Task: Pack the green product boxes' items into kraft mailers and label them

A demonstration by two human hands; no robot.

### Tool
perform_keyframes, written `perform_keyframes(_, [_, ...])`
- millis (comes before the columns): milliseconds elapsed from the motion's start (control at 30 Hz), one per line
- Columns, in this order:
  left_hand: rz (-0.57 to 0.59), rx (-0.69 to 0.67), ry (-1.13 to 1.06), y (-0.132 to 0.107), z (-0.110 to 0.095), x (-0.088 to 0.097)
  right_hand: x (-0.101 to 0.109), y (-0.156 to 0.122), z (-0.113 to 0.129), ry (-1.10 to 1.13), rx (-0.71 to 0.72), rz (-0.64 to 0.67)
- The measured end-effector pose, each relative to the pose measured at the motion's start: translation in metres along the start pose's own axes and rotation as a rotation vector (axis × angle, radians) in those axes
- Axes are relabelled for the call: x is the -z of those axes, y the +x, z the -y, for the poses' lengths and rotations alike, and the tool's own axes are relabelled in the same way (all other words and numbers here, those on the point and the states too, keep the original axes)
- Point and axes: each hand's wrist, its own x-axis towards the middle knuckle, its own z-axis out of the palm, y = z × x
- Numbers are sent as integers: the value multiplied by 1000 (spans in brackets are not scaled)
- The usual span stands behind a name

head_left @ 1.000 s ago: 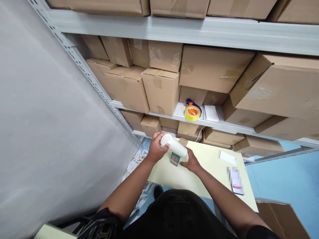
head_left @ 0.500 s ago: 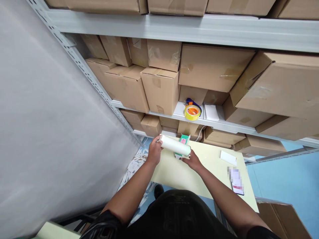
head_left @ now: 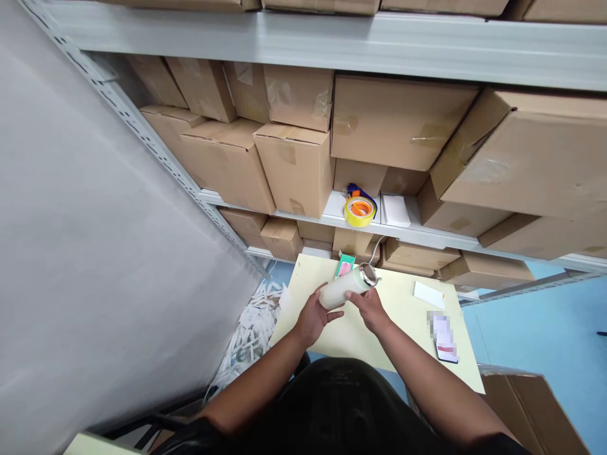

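A pale white-green thermos bottle (head_left: 342, 289) with a shiny metal top is held tilted above the table, its metal end pointing up and to the right. My left hand (head_left: 315, 319) cradles the lower end, with the thumb along the side and some fingers stretched out underneath. Nearer the metal end, my right hand (head_left: 367, 306) grips the bottle's side, thumb on top. Just behind the bottle stands a green and white carton (head_left: 345, 263) with a pink patch, partly covered by it.
On the pale yellow table (head_left: 365, 335) lie a white box (head_left: 429, 295) and a phone (head_left: 444, 344). A tape dispenser (head_left: 359, 210) with yellow tape rests on the shelf among cardboard boxes (head_left: 296, 167). Paper strips (head_left: 251, 325) litter the floor at left; an open carton (head_left: 526, 411) stands lower right.
The bottle has swung from its metal end pointing down-right to pointing up-right. My left hand has moved down and right, to under the bottle's lower end. The view has shifted slightly.
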Motion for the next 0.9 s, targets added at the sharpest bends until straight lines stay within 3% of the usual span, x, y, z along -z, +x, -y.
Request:
perform_keyframes(133, [170,-30,108,-3,5,-3,7,0,10,-36,27,28])
perform_keyframes(333, [290,258,99,0,14,-8,14,-7,36,26,-28,175])
perform_keyframes(400, [279,265,89,-2,17,-15,14,-5,40,-13,-39,108])
perform_keyframes(567, [159,5,105,-10,24,-34,14,2,43,-100,37,-94])
perform_keyframes(633, [168,35,122,-11,25,-34,16,1,46,-75,37,-52])
perform_keyframes(733, [213,184,112,-11,25,-33,18,-5,51,1,-22,77])
perform_keyframes(800, [246,272,120,-12,24,-33,18,-7,53,38,-56,93])
perform_keyframes(900, [228,181,118,-16,24,-37,13,-7,49,35,-32,4])
